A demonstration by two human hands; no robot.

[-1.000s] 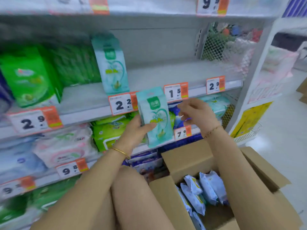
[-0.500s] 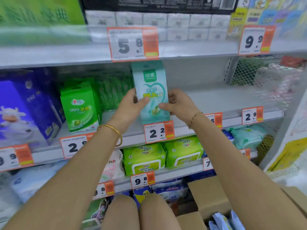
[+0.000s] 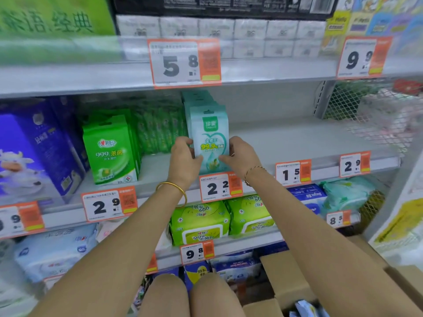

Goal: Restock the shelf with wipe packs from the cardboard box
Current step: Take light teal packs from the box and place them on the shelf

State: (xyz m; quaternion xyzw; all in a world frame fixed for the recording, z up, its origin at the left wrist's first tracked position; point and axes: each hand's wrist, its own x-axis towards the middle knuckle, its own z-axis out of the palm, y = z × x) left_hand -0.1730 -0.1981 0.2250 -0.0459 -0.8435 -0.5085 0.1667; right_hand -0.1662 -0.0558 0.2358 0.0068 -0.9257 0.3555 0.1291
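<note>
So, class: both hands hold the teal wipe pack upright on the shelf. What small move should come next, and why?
Probably let go and draw both hands back. The teal wipe pack already stands upright at the shelf's front edge, ahead of matching packs, pinched between left hand and right hand. More packs wait in the cardboard box.

The cardboard box (image 3: 288, 280) is cut off by the bottom edge, and the right arm covers part of it; the packs inside it (image 3: 305, 310) show only their tops. The lower sides of the pale wipe pack (image 3: 211, 133) are hidden behind both hands. The packs behind it (image 3: 196, 99) are mostly hidden. The top shelf goods (image 3: 57, 24) are blurred.
</note>
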